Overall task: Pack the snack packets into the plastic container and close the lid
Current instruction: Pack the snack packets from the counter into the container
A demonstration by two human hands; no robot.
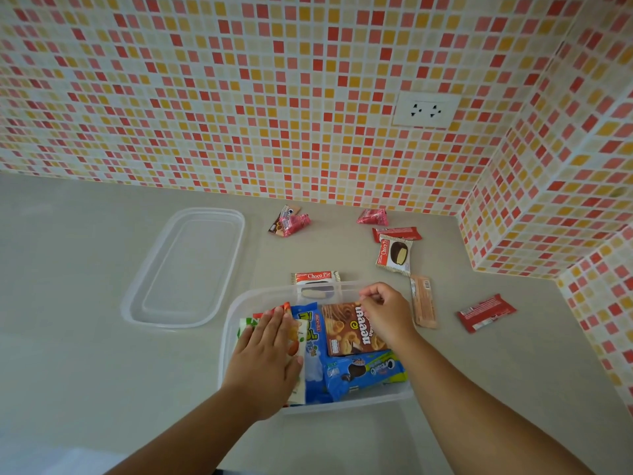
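A clear plastic container [226,323] stands on the counter in front of me and holds several snack packets. My left hand [270,354] lies flat, fingers together, on a white and green packet [298,341] at the container's left. My right hand [385,310] pinches the top right corner of a brown snack box [346,332] inside. A blue Cream-O packet [363,371] lies below the box. The clear lid [186,265] rests on the counter to the left. A Choco Pie packet [317,276] lies just behind the container.
Loose packets lie on the grey counter: a small pair [289,222] at the back, a pink one [372,217], a red bar [397,233], a Choco Pie [394,254], a tan bar [423,301], another red bar [485,313]. Tiled walls rise behind and to the right.
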